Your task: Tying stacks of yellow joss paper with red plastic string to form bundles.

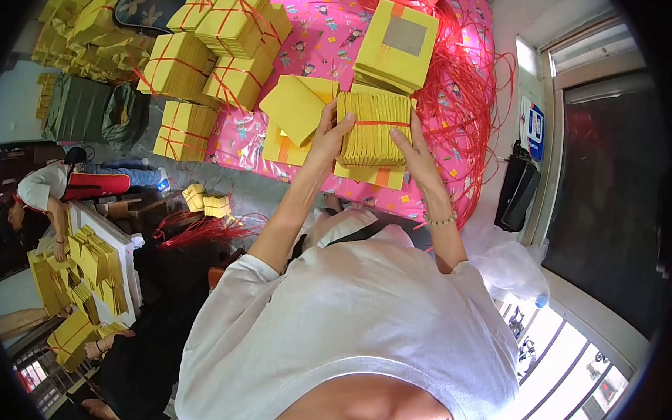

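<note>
Between my two hands stands a thick bundle of yellow envelopes (371,146), edges facing up, with a red strap across it. My left hand (329,139) grips its left side, thumb on the near edge. On the opposite side my right hand (422,155) presses in, thumb over the edges and fingers partly hidden behind. Loose yellow envelopes (299,105) lie to the left of the bundle, and another envelope (381,176) shows under its near side. Just beyond is a flat stack of yellow envelopes (389,53) with a grey patch on top.
A pink patterned cover (238,144) lies beneath everything. Loose red straps (466,96) tangle along its right side. Several strapped bundles (180,60) are piled at the left. Other people work at a white table (127,262) with more envelopes. A window (611,175) borders the right.
</note>
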Demonstrator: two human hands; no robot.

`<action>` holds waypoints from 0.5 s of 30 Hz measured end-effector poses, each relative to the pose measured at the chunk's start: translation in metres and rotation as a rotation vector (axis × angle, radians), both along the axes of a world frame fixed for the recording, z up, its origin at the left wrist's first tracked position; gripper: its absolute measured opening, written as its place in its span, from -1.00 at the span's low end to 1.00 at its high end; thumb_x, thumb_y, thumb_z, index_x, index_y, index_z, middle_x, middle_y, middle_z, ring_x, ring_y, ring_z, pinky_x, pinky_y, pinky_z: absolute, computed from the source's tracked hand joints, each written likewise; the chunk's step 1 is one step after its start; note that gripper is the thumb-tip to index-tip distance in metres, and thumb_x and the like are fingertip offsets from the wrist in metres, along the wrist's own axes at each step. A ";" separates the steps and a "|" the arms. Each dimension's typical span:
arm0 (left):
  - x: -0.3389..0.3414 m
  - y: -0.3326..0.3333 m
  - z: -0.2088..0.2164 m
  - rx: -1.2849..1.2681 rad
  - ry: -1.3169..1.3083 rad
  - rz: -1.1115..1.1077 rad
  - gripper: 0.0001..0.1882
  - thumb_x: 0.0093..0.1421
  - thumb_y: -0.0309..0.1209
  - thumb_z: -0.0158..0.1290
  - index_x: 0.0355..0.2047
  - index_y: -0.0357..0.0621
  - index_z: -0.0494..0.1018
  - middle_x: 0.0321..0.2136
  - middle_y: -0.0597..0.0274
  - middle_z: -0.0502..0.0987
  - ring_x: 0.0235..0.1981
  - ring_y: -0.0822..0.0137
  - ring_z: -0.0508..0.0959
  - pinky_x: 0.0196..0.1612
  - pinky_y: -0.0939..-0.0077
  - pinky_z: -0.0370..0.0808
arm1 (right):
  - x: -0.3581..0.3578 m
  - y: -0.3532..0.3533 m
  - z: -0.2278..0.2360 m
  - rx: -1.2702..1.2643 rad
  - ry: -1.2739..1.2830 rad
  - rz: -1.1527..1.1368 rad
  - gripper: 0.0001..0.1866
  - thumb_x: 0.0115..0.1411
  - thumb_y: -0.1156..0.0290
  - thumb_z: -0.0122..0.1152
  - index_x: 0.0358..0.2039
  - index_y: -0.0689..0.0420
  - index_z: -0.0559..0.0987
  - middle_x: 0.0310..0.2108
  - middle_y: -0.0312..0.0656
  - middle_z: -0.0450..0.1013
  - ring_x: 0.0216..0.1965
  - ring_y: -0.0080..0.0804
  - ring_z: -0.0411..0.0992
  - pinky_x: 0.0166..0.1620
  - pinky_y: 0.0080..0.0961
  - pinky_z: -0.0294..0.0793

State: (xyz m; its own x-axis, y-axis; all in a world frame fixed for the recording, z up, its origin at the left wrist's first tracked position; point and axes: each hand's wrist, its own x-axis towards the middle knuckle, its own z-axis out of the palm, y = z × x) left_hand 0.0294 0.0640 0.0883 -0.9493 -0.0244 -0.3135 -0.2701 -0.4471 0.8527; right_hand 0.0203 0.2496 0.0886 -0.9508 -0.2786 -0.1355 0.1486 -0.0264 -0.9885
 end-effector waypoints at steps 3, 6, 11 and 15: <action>0.001 -0.005 0.001 0.012 -0.008 -0.029 -0.38 0.28 -0.33 -0.03 0.27 -0.18 0.00 0.14 0.15 0.26 0.14 0.36 0.27 0.16 0.49 0.21 | 0.006 0.000 0.006 0.052 0.004 -0.053 -0.22 0.27 0.28 0.02 0.30 0.32 -0.16 0.33 -0.01 -0.12 0.34 -0.32 -0.15 0.31 -0.45 -0.17; 0.003 -0.005 0.000 0.054 -0.028 -0.014 -0.39 0.29 -0.30 -0.06 0.27 -0.16 0.00 0.14 0.15 0.26 0.15 0.35 0.26 0.17 0.49 0.21 | 0.005 0.006 0.012 0.018 -0.035 -0.026 -0.23 0.28 0.26 0.02 0.30 0.32 -0.12 0.32 0.00 -0.10 0.34 -0.30 -0.14 0.31 -0.45 -0.17; -0.008 -0.005 0.000 0.058 -0.035 0.044 -0.43 0.31 -0.28 -0.12 0.27 -0.16 0.02 0.12 0.16 0.28 0.14 0.36 0.28 0.16 0.48 0.23 | 0.000 0.008 0.006 0.078 0.011 -0.072 -0.25 0.27 0.22 0.03 0.29 0.31 -0.07 0.31 0.03 -0.08 0.34 -0.27 -0.11 0.31 -0.44 -0.12; -0.019 -0.013 -0.005 0.086 -0.001 -0.049 -0.53 0.30 -0.34 -0.12 0.18 -0.21 0.13 0.02 0.18 0.35 0.02 0.38 0.36 0.08 0.49 0.31 | -0.025 0.006 0.008 0.313 0.327 -0.116 -0.26 0.22 0.17 0.11 0.24 0.32 0.06 0.23 0.11 0.05 0.28 -0.13 0.02 0.27 -0.36 0.02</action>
State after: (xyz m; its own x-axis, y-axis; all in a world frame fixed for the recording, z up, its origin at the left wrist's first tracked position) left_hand 0.0102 0.0506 0.0829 -0.9485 0.0490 -0.3130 -0.2939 -0.5052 0.8114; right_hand -0.0043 0.2551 0.0970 -0.9801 -0.1612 0.1156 -0.1580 0.2824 -0.9462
